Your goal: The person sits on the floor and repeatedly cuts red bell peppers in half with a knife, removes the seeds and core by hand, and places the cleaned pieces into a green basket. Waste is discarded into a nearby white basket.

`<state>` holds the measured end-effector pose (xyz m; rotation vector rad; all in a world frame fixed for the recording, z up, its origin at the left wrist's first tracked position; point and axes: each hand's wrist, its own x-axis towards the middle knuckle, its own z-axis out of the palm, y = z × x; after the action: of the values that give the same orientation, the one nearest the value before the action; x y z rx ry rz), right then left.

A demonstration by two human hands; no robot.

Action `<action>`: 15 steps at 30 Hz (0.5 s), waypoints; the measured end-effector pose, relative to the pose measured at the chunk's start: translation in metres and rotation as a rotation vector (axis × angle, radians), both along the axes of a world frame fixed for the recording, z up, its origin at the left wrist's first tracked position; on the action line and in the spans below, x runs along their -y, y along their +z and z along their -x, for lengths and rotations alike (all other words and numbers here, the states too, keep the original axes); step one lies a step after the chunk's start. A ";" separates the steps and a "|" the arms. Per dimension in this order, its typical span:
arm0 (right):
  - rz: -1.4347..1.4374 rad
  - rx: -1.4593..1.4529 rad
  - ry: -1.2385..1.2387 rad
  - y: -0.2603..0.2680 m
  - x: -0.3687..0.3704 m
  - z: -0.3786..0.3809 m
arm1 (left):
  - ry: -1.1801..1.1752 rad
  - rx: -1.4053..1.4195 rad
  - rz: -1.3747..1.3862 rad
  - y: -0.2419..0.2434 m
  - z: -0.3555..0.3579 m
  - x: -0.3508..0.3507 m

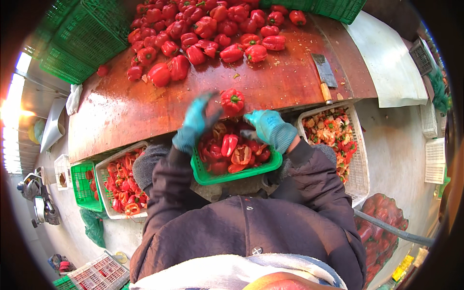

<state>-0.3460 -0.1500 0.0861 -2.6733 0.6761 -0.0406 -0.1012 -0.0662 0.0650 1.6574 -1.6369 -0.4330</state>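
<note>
A whole red bell pepper (pixel 232 101) sits at the near edge of the reddish table, its green stem towards me. Just left of it is my left hand (pixel 197 117) in a teal work glove, fingers apart and blurred, with nothing seen in it. My right hand (pixel 266 125), gloved alike, is curled above the right side of a green plastic crate (pixel 237 177). Under its fingers is a blurred grey shape; whether that is a blade or the glove's own fingers I cannot tell. Halved red peppers (pixel 241 154) fill the crate between my knees.
A heap of red bell peppers (pixel 203 29) covers the table's far side. A cleaver (pixel 324 74) with a wooden handle lies at right. White crates hold pepper scraps (pixel 331 134) at right and red pepper pieces (pixel 123 185) at left. A mesh sack (pixel 380 224) of peppers stands lower right.
</note>
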 end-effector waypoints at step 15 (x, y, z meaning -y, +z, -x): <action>-0.020 0.173 -0.156 -0.002 0.014 -0.001 | 0.197 0.865 0.132 -0.013 -0.129 0.230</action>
<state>-0.3447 -0.1638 0.0842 -2.5551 0.8207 -0.3018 0.0283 -0.2966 0.0519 2.0102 -1.9859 0.5671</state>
